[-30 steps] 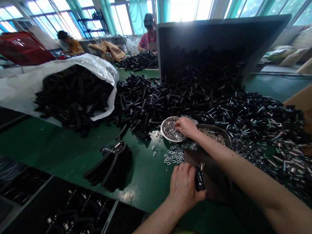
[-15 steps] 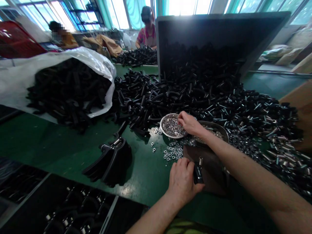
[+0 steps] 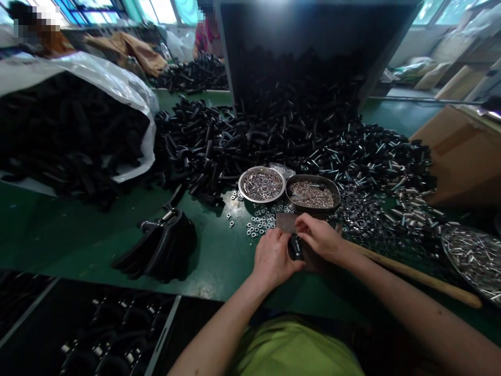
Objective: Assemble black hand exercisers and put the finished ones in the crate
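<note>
Black part (image 3: 298, 248), one, gripped in my left hand (image 3: 272, 256); right hand (image 3: 321, 238) at its two o'clock, hold unclear. Slip possible should my grip loosen.

Daylight enters through windows (image 3: 158, 11) far beyond the fingers (image 3: 278, 236) and to their left, the panes burnt out to white. A hazy glare sits on the top of the dark panel (image 3: 313, 31) beyond the fingers. Around them the light is dim but readable, with pale reflections on the green counter (image 3: 223, 250) to their left. The black pile (image 3: 250, 138) behind them merges into shadow; so do the trays (image 3: 162, 334) nearer and to the left. Wide-angle stretching slants the far-left edge, and the metal pins (image 3: 473, 258) far right look soft. Pixel blocks mask parts upper left.
</note>
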Motion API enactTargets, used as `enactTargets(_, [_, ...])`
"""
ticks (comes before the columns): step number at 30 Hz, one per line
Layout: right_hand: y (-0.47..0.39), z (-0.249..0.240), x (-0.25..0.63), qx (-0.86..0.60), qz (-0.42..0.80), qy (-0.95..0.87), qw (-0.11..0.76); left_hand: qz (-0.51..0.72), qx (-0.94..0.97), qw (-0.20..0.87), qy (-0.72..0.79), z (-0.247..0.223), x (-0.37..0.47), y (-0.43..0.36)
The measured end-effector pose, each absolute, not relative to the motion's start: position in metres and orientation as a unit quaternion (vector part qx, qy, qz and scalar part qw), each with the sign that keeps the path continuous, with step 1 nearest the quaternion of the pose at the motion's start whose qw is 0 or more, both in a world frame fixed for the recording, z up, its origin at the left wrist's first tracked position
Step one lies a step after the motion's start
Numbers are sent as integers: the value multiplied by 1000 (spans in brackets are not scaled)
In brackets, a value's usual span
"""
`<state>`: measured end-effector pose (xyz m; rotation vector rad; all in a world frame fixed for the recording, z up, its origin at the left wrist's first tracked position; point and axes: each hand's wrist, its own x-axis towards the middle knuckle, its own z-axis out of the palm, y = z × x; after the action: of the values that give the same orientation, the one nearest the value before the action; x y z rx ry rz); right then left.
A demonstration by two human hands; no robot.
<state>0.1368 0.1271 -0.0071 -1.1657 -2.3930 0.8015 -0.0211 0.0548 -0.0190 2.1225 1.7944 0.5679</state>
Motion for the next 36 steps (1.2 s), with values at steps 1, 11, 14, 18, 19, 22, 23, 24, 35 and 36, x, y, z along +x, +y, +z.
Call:
enactTargets(1, [124,-7,134,-402,251,-863,172,197,740,149,625,-19,-21,55])
enactTargets(11, [126,6,145,-373,194,-891,169,222,751,150,604,-18,-21,52])
enactTargets(14, [176,16,154,-498,144,-841,155,209,773,152,580,-16,-22,51])
enactTargets(18, [238,7,153,-556,100,-816,119,181,787,137,573,-12,-22,51])
enactTargets(19, [247,3,152,-561,101,-814,110,176,788,135,574,-11,-22,51])
enactTargets(22, [261,-9,147,-574,103,-807,95,176,789,140,571,-11,-21,51])
enactTargets(23, [262,-11,146,-579,104,-803,96,181,789,145,569,-12,-21,51])
enactTargets(24, [262,-12,146,-583,106,-799,100,188,790,151,565,-13,-21,51])
enactTargets(35, [196,18,156,-526,312,-736,292,465,328,610,552,-6,-29,62])
enactTargets(36, [181,19,155,-496,373,-717,319,483,243,666,514,-4,-30,61])
